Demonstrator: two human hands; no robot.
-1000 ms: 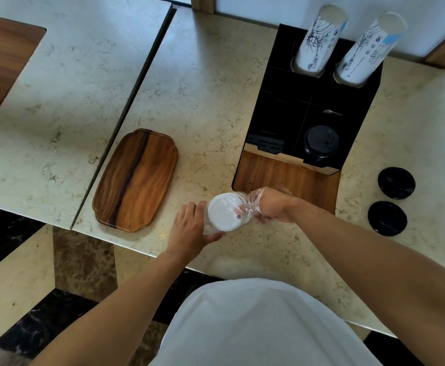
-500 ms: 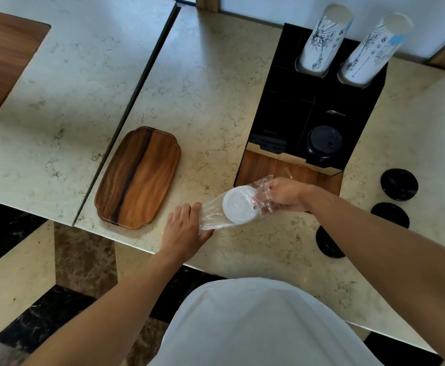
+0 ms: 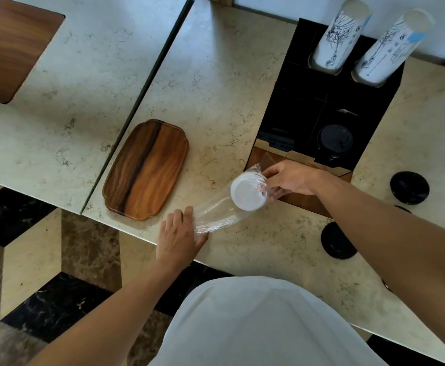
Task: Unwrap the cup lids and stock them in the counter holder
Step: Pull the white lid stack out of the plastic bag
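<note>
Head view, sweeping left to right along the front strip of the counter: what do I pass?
Wooden tray → left hand → clear plastic wrap → white lid stack → right hand → black lid by the forearm → black lid at far right.

hands | left (image 3: pixel 180 235): forearm reaching forward, fingers pinching (thumb hidden) | right (image 3: pixel 291 178): fingers curled, gripping

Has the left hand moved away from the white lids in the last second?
Yes. The left hand has drawn back toward the counter edge, stretching the wrap off the lids.
</note>
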